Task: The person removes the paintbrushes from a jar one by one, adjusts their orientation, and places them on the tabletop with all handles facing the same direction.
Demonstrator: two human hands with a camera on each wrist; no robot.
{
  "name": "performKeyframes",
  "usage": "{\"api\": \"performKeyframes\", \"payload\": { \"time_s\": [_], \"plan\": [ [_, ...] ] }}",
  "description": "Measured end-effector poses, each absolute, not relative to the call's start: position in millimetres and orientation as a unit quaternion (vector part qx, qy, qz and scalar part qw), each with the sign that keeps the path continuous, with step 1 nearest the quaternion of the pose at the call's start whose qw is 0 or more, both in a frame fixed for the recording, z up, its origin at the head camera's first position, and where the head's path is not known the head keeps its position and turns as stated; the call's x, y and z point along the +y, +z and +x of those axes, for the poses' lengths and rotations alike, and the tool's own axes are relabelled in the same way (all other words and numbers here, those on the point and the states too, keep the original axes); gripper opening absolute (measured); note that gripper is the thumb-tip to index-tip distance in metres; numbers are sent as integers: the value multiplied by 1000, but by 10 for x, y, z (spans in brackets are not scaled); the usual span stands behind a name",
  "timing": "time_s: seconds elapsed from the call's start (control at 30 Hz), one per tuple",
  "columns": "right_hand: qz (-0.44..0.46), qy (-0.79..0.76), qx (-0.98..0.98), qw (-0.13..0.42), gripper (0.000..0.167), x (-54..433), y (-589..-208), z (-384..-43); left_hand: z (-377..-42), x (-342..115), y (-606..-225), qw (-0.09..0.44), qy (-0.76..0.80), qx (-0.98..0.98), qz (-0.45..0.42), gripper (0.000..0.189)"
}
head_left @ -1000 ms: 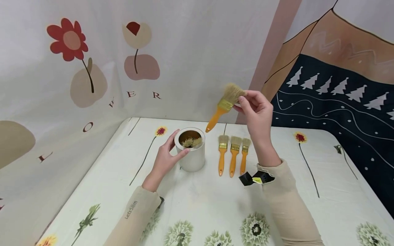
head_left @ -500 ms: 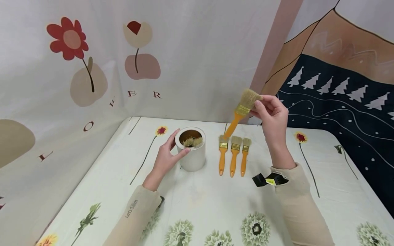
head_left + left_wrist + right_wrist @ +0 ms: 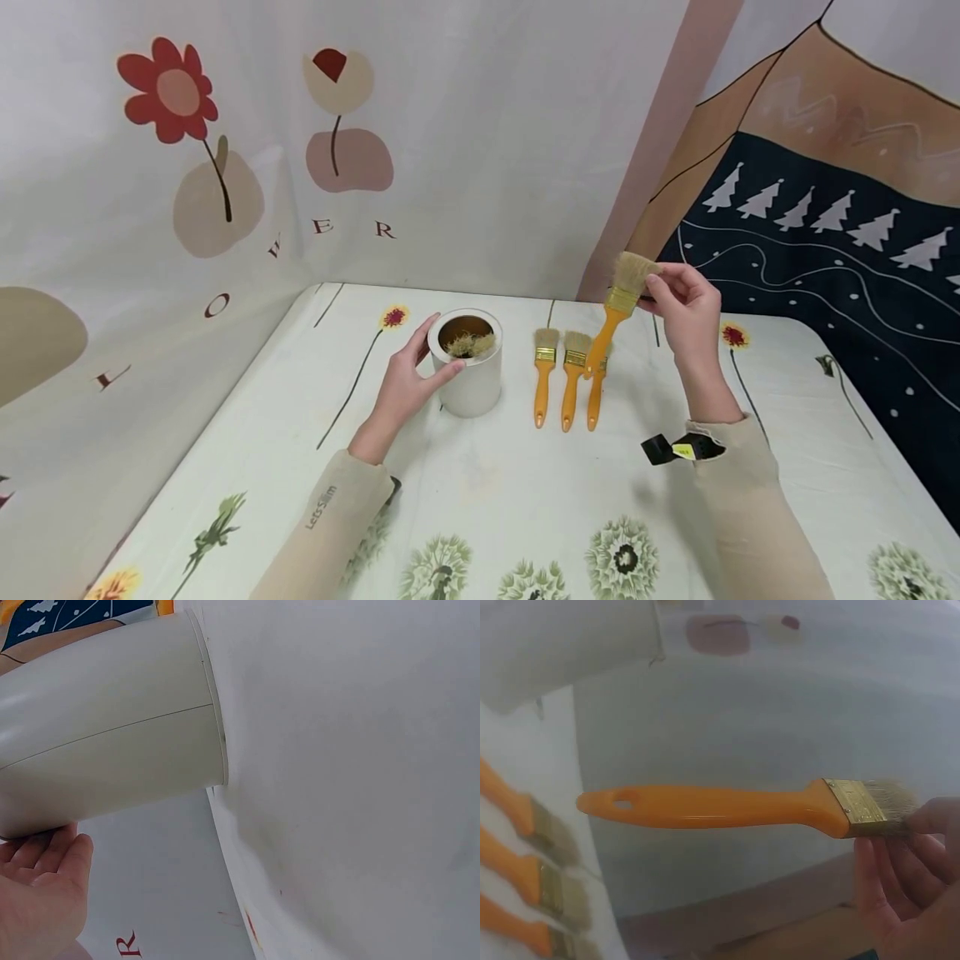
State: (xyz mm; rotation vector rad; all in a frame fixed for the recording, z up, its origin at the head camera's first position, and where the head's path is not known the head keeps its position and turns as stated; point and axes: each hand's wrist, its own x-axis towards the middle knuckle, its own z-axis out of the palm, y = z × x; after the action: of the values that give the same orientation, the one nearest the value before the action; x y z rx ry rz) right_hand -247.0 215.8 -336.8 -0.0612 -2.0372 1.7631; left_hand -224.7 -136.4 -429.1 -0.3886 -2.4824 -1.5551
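Note:
My right hand (image 3: 690, 308) pinches a paintbrush (image 3: 613, 321) by its bristles, with the orange handle hanging down to the left. In the right wrist view the whole brush (image 3: 735, 806) shows, gold ferrule close to the fingertips. The handle's end overlaps the rightmost of three paintbrushes lying side by side on the table: the left one (image 3: 542, 383), the middle one (image 3: 572, 387) and the right one (image 3: 594, 404). My left hand (image 3: 408, 383) grips the side of a white cylindrical container (image 3: 471, 392). Bristle tips (image 3: 470, 345) show inside its mouth; anything below them is hidden.
A white flower-print cloth covers the table (image 3: 480, 492). Behind it hangs a printed curtain (image 3: 480, 150), with a dark tree-patterned part (image 3: 810, 242) at the right. The container stands left of the row of brushes.
My right hand has moved right and lower with the paintbrush, away from the container and over the right end of the row. The left hand and the container have stayed in place.

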Motion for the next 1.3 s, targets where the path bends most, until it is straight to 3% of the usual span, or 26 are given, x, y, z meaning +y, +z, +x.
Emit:
{"api": "performKeyframes", "payload": {
  "time_s": [0.53, 0.83, 1.3],
  "plan": [
    [-120, 608, -773, 138, 8, 2501, -3851, -2655, -2254, -1362, -4284, 88, -522, -838, -131, 82],
    [-130, 608, -777, 99, 9, 2617, -4123, -2750, -2251, -1362, -4290, 89, -521, -839, -130, 82],
    [-150, 597, -787, 29, 34, 2673, -4378, -2843, -2251, -1357, -4283, 85, -521, -840, -123, 80]
  ]
}}
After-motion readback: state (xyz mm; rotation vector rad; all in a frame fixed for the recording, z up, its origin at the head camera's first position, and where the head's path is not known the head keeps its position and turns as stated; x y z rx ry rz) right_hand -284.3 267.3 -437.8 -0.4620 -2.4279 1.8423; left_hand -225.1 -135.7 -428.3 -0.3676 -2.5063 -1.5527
